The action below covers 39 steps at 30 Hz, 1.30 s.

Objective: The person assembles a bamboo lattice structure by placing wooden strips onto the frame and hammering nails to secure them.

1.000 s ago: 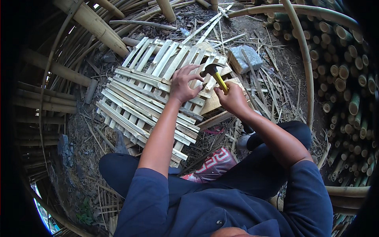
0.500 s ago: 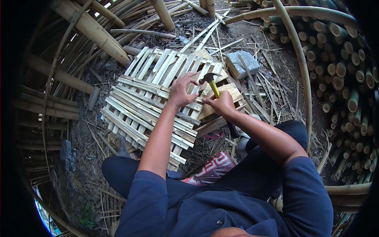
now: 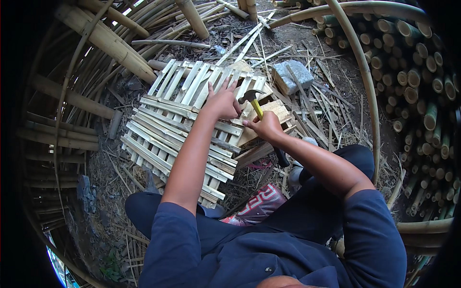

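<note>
My right hand (image 3: 265, 126) is wrapped round a claw hammer (image 3: 257, 108) with a yellow shaft and a dark head; its black grip end sticks out below my wrist. The hammer head hovers over or near the right part of a slatted bamboo panel (image 3: 178, 132), made of pale split strips crossing one another. Over the panel's upper middle lies my left hand (image 3: 223, 102), fingers stretched out and apart across the slats. Its thumb side is close to the hammer head. Whether a nail is there is too small to tell. A wooden block (image 3: 272, 113) sits under the panel's right edge.
A grey stone block (image 3: 292, 77) lies beyond the panel, among scattered bamboo splinters. Cut bamboo poles (image 3: 413, 93) are stacked at right, near a curved pole (image 3: 367, 86). A bamboo frame (image 3: 110, 45) stands at left. A red and grey printed bag (image 3: 257, 205) lies between my legs.
My left hand has gone from a curled pose, thumb and fingers apart near the hammer head, to fingers spread further forward on the slats. The hammer has shifted slightly left and nearer me.
</note>
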Tool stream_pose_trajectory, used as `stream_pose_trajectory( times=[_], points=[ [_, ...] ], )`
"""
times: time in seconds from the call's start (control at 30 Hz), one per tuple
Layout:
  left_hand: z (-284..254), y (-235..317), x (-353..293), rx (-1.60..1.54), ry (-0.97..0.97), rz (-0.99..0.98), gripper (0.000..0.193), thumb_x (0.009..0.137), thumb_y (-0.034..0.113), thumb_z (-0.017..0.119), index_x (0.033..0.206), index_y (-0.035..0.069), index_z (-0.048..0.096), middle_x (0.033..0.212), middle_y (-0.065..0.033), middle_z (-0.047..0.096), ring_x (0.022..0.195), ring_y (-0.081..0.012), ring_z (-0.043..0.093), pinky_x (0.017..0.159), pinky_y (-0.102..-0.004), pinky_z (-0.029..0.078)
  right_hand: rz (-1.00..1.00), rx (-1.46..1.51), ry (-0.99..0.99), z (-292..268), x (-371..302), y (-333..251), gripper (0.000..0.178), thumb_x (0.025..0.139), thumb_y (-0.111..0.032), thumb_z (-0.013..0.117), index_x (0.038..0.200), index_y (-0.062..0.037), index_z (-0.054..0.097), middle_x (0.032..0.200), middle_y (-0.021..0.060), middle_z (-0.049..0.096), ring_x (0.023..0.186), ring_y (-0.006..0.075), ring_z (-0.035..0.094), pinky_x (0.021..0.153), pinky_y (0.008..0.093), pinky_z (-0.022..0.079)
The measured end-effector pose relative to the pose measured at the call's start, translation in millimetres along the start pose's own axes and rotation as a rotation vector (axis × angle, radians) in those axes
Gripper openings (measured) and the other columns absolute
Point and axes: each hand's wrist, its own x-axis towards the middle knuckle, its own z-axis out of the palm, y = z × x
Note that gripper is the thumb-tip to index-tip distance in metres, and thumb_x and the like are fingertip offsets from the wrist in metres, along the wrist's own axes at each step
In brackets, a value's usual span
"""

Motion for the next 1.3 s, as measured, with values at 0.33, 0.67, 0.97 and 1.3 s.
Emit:
stream_pose_trajectory(
  times=[0.33,0.67,0.97,1.3],
  points=[
    [-14.7,8.7,2.0,0.119,-0.09,0.095,0.027,0.071,0.017,0.09,0.094,0.031,0.085,0.177,-0.0072,0.011,0.164,-0.0316,-0.004,0.122,-0.0752,-0.001,0.005,0.014,-0.007,-3.5,-1.1,-1.4,0.058,0.078,-0.049,0.091,0.086,0.0071,0.077,0.077,0.0213,0.074,0.072,0.0295,0.076,0.07,0.0421,0.058],
    [-12.2,10.3,7.5,0.16,-0.139,0.11,0.022,0.076,0.017,0.087,0.094,0.029,0.085,0.177,-0.0052,0.011,0.164,-0.0315,-0.004,0.123,-0.0747,0.0,-0.001,0.017,-0.023,-2.4,0.9,-0.5,0.061,0.078,-0.051,0.09,0.089,0.0075,0.076,0.079,0.022,0.075,0.074,0.0304,0.076,0.071,0.0422,0.058],
    [-8.6,15.5,2.8,0.122,-0.12,0.13,0.009,0.078,0.008,0.079,0.08,0.017,0.08,0.178,-0.0043,0.007,0.164,-0.0304,-0.003,0.125,-0.072,0.004,0.003,0.03,-0.037,-4.5,0.3,0.7,0.062,0.078,-0.052,0.09,0.089,0.0077,0.076,0.08,0.0214,0.075,0.077,0.0311,0.076,0.073,0.0426,0.058],
    [21.4,-42.1,-1.8,-0.604,-0.011,0.125,0.035,0.09,0.027,0.078,0.124,0.017,0.076,0.174,-0.0179,0.016,0.163,-0.0326,0.009,0.123,-0.0717,0.014,0.018,0.175,-0.128,2.4,3.9,-5.7,0.057,0.077,-0.048,0.092,0.087,0.0055,0.075,0.081,0.0178,0.074,0.075,0.0262,0.074,0.07,0.0419,0.056]
  ],
)
